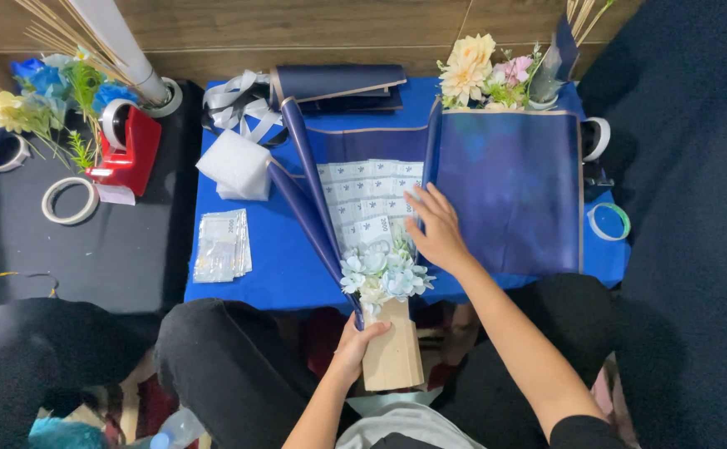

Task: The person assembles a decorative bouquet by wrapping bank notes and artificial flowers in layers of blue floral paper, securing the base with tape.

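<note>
- In the upper left of the frame, blue and yellow fake flowers [43,91] lie on a black cloth, next to a red tape holder [128,145].
- Just below them sits a loose ring of tape [70,200].
- A bit to the right, on the blue table [288,266], lies a small stack of paper money in clear sleeves [222,244].
- The left hand [357,342] is at the bottom middle of the frame. Its fingers are curled tight around the tan paper handle [391,353] of the bouquet.
- The bouquet [372,233] lies in the middle of the table. It has rows of folded money and small pale blue flowers [384,277], with dark blue wrapping paper [509,187] around it.
- The right hand [434,229] lies flat and open on the money, just beside the edge of the wrapping paper. It holds nothing.
- At the top right are cream and pink flowers [484,71].
- Far right is a green tape ring [609,221].
</note>
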